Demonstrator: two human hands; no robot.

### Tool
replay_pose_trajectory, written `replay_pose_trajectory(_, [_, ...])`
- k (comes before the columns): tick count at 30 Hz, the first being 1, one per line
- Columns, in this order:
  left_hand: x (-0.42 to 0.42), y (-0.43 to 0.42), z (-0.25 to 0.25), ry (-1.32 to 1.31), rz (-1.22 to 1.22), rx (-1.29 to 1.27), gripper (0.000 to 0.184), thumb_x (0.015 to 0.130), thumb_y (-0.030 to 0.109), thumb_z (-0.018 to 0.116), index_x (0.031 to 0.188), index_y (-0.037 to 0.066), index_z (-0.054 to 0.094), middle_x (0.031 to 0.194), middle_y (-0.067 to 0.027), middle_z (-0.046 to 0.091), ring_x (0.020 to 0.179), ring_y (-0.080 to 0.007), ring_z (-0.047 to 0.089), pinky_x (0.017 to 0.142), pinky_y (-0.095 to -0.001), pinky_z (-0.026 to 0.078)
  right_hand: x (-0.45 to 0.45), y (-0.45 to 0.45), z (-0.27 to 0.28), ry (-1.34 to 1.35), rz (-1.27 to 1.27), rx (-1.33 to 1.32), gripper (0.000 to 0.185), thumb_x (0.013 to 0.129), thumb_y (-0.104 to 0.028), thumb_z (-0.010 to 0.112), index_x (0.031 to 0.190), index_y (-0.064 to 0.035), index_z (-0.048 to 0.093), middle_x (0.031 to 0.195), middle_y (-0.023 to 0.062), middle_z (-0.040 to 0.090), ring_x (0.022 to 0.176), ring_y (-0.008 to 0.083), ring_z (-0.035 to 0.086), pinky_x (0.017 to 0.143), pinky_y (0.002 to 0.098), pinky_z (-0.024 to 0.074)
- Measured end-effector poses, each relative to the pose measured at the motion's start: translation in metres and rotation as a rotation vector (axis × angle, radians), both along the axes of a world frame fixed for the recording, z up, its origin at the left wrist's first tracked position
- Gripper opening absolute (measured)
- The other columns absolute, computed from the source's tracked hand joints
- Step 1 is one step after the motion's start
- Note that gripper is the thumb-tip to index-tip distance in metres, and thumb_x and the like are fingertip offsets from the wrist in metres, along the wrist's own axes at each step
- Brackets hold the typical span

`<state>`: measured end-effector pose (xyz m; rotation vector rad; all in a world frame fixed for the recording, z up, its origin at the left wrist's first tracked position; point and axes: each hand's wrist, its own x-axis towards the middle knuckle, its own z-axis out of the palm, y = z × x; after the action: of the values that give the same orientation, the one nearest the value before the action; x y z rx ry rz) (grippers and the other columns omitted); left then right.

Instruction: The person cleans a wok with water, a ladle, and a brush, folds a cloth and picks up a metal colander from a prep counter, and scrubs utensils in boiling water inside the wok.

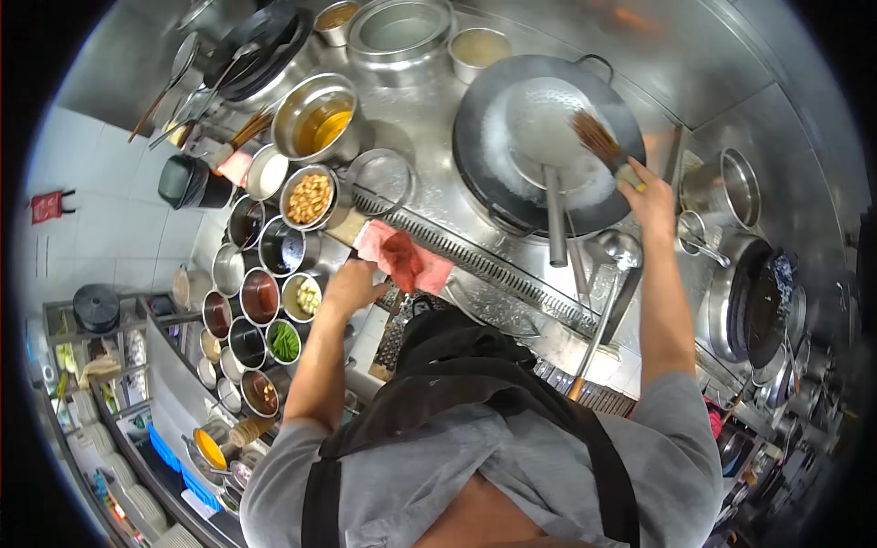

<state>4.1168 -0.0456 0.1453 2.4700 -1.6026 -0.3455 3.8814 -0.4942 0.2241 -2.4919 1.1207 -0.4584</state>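
Note:
My right hand (650,203) is closed round the handle of a bamboo brush (598,139), whose bristles are over the right part of a large dark wok (475,119). Inside the wok lies a perforated strainer (548,119) in cloudy, foamy water, its thick metal handle sticking out over the near rim. My left hand (352,290) is low at the counter's front edge, beside a pink cloth (437,272) with a dark red cloth (400,259) on it. Its fingers are partly bent, and what they hold, if anything, is unclear.
A ladle (619,248) lies right of the wok. Pots and a bowl of nuts (309,198) stand left, above several seasoning containers (259,297). A steel pot (722,189) and stacked pans (744,297) are at the right. A drain grate (475,258) runs along the front.

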Motion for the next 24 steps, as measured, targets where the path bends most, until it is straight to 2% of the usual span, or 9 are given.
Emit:
replay_pose_trajectory(1, [-0.027, -0.044, 0.065, 0.855, 0.430, 0.083, 0.035, 0.084, 0.032, 0.059, 0.098, 0.001, 0.065, 0.076, -0.0116, 0.066, 0.049, -0.0174, 0.060, 0.044, -0.0272, 0.046, 0.009, -0.008, -0.012, -0.058, 0.018, 0.073, 0.048, 0.071, -0.023, 0.070, 0.116, -0.0121, 0.060, 0.108, 0.0170, 0.062, 0.100, 0.0328, 0.059, 0.088, 0.0369, 0.0451])
replay_pose_trajectory(2, [-0.036, -0.059, 0.066, 1.127, 0.468, 0.160, 0.038, 0.087, 0.038, 0.056, 0.098, 0.003, 0.065, 0.075, -0.0093, 0.066, 0.049, -0.0152, 0.060, 0.042, -0.0242, 0.043, 0.019, -0.011, -0.020, -0.076, 0.043, 0.114, 0.048, 0.070, -0.022, 0.070, 0.116, -0.0113, 0.060, 0.109, 0.0169, 0.062, 0.102, 0.0317, 0.058, 0.088, 0.0363, 0.0449])
replay_pose_trajectory(4, [-0.068, -0.099, 0.064, 1.258, 0.296, 0.185, 0.043, 0.088, 0.042, 0.054, 0.095, 0.000, 0.063, 0.079, -0.0085, 0.066, 0.058, -0.0153, 0.064, 0.042, -0.0222, 0.042, 0.036, -0.021, -0.033, 0.046, 0.190, 0.103, 0.046, 0.070, -0.020, 0.068, 0.115, -0.0146, 0.061, 0.107, 0.0179, 0.062, 0.100, 0.0338, 0.058, 0.088, 0.0378, 0.0455])
replay_pose_trajectory(7, [-0.115, -0.163, 0.022, 1.509, 0.395, 0.165, 0.053, 0.090, 0.044, 0.050, 0.107, -0.006, 0.054, 0.092, -0.0159, 0.063, 0.076, -0.0231, 0.066, 0.056, -0.0303, 0.052, 0.043, -0.034, -0.030, 0.349, 0.177, 0.080, 0.044, 0.070, -0.018, 0.066, 0.114, -0.0160, 0.062, 0.104, 0.0180, 0.062, 0.098, 0.0341, 0.058, 0.087, 0.0401, 0.0460])
replay_pose_trajectory(9, [-0.139, -0.194, 0.000, 1.574, 0.429, 0.121, 0.054, 0.091, 0.044, 0.049, 0.111, -0.006, 0.052, 0.097, -0.0171, 0.062, 0.081, -0.0247, 0.065, 0.061, -0.0326, 0.053, 0.032, -0.045, -0.026, 0.271, 0.158, 0.008, 0.043, 0.071, -0.018, 0.066, 0.114, -0.0149, 0.062, 0.104, 0.0178, 0.062, 0.098, 0.0340, 0.058, 0.087, 0.0405, 0.0459])
replay_pose_trajectory(11, [-0.155, -0.215, -0.004, 2.165, 0.576, -0.089, 0.054, 0.091, 0.043, 0.046, 0.116, -0.004, 0.048, 0.101, -0.0162, 0.059, 0.086, -0.0269, 0.064, 0.067, -0.0356, 0.052, 0.018, -0.050, -0.017, 0.120, 0.136, -0.125, 0.042, 0.071, -0.017, 0.066, 0.113, -0.0126, 0.062, 0.105, 0.0174, 0.062, 0.098, 0.0338, 0.058, 0.087, 0.0414, 0.0457])
replay_pose_trajectory(17, [-0.135, -0.247, 0.023, 2.135, 0.564, -0.068, 0.046, 0.090, 0.040, 0.045, 0.108, -0.001, 0.052, 0.096, -0.0129, 0.060, 0.083, -0.0288, 0.062, 0.062, -0.0345, 0.050, -0.007, -0.037, -0.012, -0.001, 0.076, 0.052, 0.045, 0.072, -0.021, 0.067, 0.115, -0.0115, 0.061, 0.111, 0.0169, 0.060, 0.102, 0.0339, 0.057, 0.090, 0.0385, 0.0441])
replay_pose_trajectory(21, [-0.138, -0.295, 0.051, 2.167, 0.805, -0.176, 0.028, 0.085, 0.023, 0.056, 0.094, -0.003, 0.051, 0.082, -0.0145, 0.058, 0.075, -0.0280, 0.062, 0.058, -0.0326, 0.050, 0.004, -0.019, -0.018, 0.063, 0.023, 0.269, 0.047, 0.068, -0.024, 0.067, 0.113, -0.0104, 0.062, 0.103, 0.0181, 0.063, 0.099, 0.0339, 0.059, 0.089, 0.0384, 0.0452])
replay_pose_trajectory(24, [-0.134, -0.303, 0.013, 2.183, 0.728, -0.433, 0.019, 0.080, 0.006, 0.057, 0.093, -0.003, 0.046, 0.075, -0.0170, 0.056, 0.060, -0.0270, 0.056, 0.055, -0.0363, 0.050, 0.014, -0.018, -0.042, 0.044, 0.205, 0.373, 0.048, 0.064, -0.027, 0.066, 0.108, -0.0067, 0.065, 0.099, 0.0214, 0.064, 0.100, 0.0288, 0.061, 0.091, 0.0345, 0.0444])
